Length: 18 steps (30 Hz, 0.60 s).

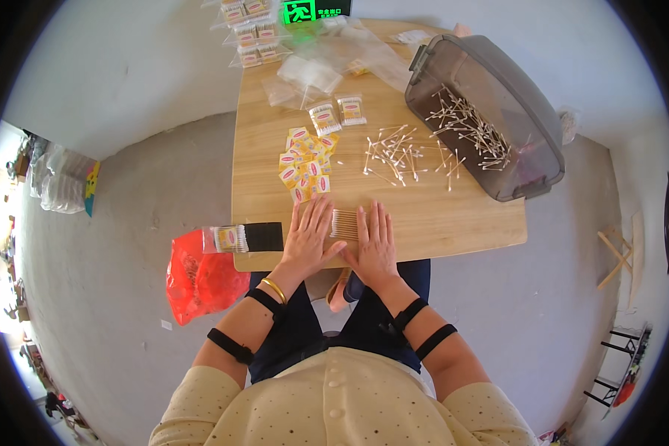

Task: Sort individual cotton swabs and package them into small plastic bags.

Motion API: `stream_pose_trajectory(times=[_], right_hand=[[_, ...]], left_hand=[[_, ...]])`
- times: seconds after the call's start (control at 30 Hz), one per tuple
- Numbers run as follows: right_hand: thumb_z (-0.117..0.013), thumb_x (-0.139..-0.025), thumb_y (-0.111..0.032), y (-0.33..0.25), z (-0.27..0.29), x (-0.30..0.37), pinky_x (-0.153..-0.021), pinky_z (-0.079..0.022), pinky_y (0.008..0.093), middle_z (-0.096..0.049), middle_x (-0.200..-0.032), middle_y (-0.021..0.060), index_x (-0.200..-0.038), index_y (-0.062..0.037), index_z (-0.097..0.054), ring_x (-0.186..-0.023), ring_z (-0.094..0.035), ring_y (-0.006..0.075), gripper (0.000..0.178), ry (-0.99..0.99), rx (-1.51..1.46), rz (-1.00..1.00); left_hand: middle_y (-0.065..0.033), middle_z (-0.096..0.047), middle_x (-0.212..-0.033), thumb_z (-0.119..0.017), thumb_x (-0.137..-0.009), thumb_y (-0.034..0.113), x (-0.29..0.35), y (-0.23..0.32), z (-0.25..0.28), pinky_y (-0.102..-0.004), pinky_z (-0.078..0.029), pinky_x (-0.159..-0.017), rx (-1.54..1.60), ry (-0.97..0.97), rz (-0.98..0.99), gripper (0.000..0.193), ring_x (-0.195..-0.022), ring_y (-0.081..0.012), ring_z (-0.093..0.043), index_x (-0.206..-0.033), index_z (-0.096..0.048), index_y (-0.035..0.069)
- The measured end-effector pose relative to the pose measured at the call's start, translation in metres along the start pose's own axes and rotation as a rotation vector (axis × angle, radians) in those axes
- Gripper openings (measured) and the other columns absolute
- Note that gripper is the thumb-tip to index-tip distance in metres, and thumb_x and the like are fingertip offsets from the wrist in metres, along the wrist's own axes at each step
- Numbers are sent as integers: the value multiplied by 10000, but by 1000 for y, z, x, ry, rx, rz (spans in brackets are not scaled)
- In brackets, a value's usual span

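A neat row of cotton swabs lies side by side near the front edge of the wooden table. My left hand rests flat at the row's left end, fingers stretched out. At the right end lies my right hand, also flat, its fingers partly covering the swab tips. The two thumbs point toward each other just below the row. Beyond my left fingertips spreads a pile of small yellow and white cards. Loose cotton swabs are scattered farther off, past my right hand.
A grey plastic bin lies tipped at the right, swabs spilling from it. Filled swab packs and clear bags sit farther back. Left, a pack lies by a black strip, above a red plastic bag.
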State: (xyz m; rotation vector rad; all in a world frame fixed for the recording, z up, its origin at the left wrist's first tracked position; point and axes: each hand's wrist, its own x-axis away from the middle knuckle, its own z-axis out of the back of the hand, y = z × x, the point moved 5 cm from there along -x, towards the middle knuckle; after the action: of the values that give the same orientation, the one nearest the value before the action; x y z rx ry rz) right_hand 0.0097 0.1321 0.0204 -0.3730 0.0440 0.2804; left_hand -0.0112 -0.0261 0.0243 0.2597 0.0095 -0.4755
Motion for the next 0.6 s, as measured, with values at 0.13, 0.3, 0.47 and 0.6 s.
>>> stream_pose_trajectory(times=[0.13,0.3,0.47,0.6], right_hand=[[-668,-894,-469,-3,-4,-3,-1275,-140,541,-198,-1647,328,-1596,37,-258,-1559,-162,453,957,-6,7,1],[-632,-907,-427,-9,-16,-6,-1275,-126,558,-178,-1653,332,-1592,48,-264,-1568,-142,443,912,-23,78,7],[-606,-922,-411,-11,-14,-7,-1277,-118,560,-177,-1657,324,-1590,47,-271,-1569,-142,440,876,-44,100,7],[-569,-957,-406,-10,-17,-7,-1274,-121,563,-177,-1660,315,-1595,39,-257,-1570,-137,438,838,-40,120,6]], left_hand=[[-174,-244,-1685,-373,-995,682,4,-1,-10,-562,-35,-1282,-103,-16,1,933,-1597,-300,-113,-1591,-292,-31],[-197,-188,-1701,-295,-1010,691,4,5,-16,-564,-7,-1280,-134,-15,24,954,-1604,-297,-79,-1594,-258,-62],[-209,-179,-1701,-291,-1015,684,5,6,-14,-569,-3,-1277,-146,-14,23,949,-1605,-302,-65,-1594,-252,-67],[-218,-190,-1695,-364,-1020,641,6,6,-10,-573,-22,-1274,-93,0,60,918,-1602,-316,-80,-1583,-272,-78]])
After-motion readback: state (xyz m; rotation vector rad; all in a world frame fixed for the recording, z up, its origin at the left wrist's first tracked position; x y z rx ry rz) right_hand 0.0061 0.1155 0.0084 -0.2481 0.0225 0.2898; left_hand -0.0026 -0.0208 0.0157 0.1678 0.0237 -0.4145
